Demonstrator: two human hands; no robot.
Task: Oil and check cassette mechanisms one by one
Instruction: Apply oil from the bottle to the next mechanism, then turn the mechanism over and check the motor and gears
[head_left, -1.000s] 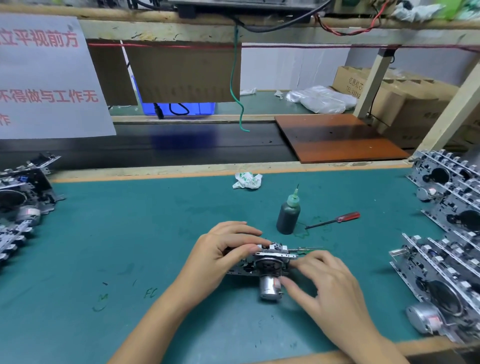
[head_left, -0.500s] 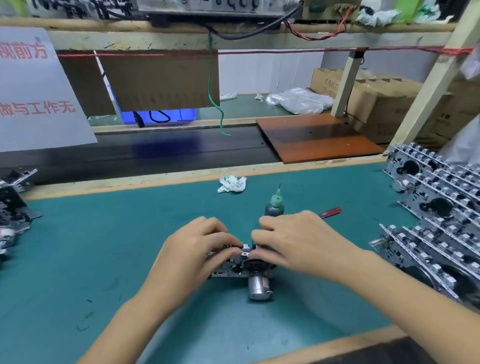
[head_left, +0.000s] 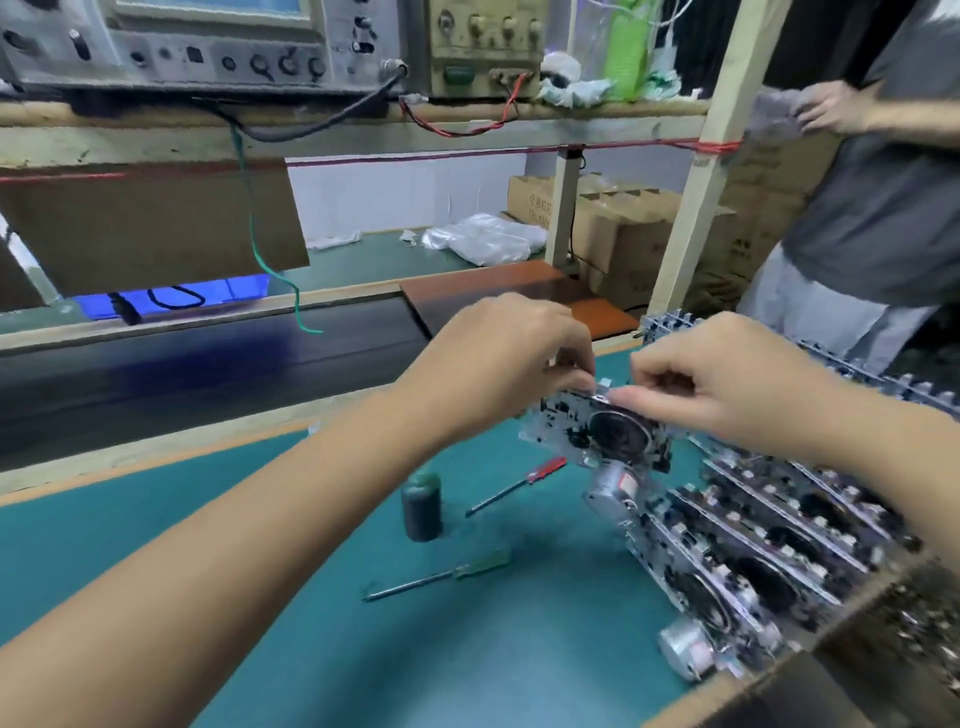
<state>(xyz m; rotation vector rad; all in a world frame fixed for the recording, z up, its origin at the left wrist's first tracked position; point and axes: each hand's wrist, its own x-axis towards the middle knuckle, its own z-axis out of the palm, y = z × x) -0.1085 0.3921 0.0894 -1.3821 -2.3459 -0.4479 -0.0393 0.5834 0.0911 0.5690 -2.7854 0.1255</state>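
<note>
Both hands are holding one cassette mechanism (head_left: 597, 434) up above the green surface (head_left: 311, 623). The left hand (head_left: 511, 358) and right hand (head_left: 727, 384) are pinching its top edge. It is grey metal with a round black wheel and a silver motor underneath, just beside the oil bottle (head_left: 422, 506).

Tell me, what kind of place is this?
Probably an electronics workshop or factory bench: rows of cassette mechanisms, test instruments on the shelf, and an oil bottle with screwdrivers.

Left hand (head_left: 514, 358) and right hand (head_left: 727, 384) cover the top edge of the mechanism (head_left: 602, 436); fingertip contact is blurred. Stacked mechanisms (head_left: 769, 566) at lower right are smeared. The bottle (head_left: 422, 506) nozzle is indistinct.
</note>
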